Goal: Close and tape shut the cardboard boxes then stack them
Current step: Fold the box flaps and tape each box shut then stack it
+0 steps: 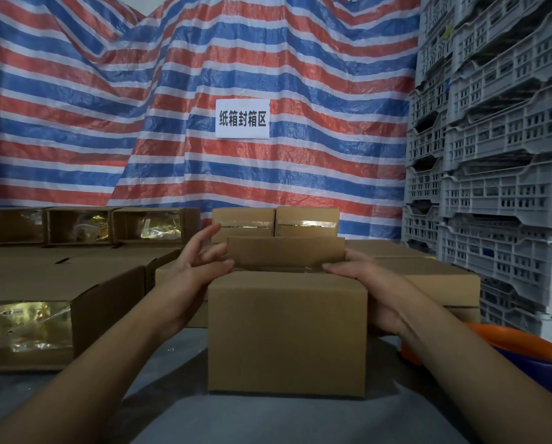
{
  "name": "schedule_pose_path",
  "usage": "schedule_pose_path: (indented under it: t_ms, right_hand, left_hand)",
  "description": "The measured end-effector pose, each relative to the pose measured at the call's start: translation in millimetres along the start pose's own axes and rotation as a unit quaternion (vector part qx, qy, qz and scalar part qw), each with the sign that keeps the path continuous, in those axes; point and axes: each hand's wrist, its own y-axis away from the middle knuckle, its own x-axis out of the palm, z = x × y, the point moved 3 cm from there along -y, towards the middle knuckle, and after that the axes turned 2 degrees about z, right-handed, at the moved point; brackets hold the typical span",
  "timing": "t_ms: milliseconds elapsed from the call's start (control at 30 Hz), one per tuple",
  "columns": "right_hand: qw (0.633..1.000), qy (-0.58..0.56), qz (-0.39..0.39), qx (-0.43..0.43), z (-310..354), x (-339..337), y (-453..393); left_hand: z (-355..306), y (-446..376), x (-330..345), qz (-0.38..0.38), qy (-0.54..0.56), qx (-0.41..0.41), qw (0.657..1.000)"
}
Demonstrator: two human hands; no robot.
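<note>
A brown cardboard box (285, 334) stands in front of me on the grey table (178, 408). Its far top flap (285, 251) stands upright and the top is open. My left hand (201, 262) is at the box's upper left corner, fingers straight and spread, thumb at the top edge near the flap. My right hand (354, 274) lies against the upper right corner, fingers reaching over the top edge by the flap. Two taped boxes (274, 224) stand behind at the back.
Open boxes with shiny gold packets (28, 328) lie on their sides at the left, more (114, 225) along the back left. Closed boxes (428, 277) sit to the right. Grey plastic crates (498, 155) tower at the right. An orange and blue basin (524, 350) sits near right.
</note>
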Motion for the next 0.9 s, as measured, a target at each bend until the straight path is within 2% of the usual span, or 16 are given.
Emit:
schedule_pose_path:
  t_ms: [300, 567, 667, 900]
  right_hand:
    - [0.999, -0.034, -0.042, -0.002, -3.6, 1.2, 0.1]
    - [0.999, -0.033, 0.001, -0.037, -0.9, 2.0, 2.9]
    - [0.999, -0.040, -0.020, -0.022, -3.2, 3.6, 0.5]
    - [0.998, 0.025, -0.045, 0.025, -0.1, 2.1, -0.7]
  left_hand:
    - [0.1, 0.7, -3.0, -0.010, -0.107, 0.005, 0.994]
    - [2.7, -4.5, -5.1, -0.011, -0.133, 0.021, 0.991]
    - [2.8, -3.4, -4.9, -0.014, -0.137, 0.020, 0.990]
    - [-0.1, 1.7, -1.0, -0.009, -0.162, 0.023, 0.987]
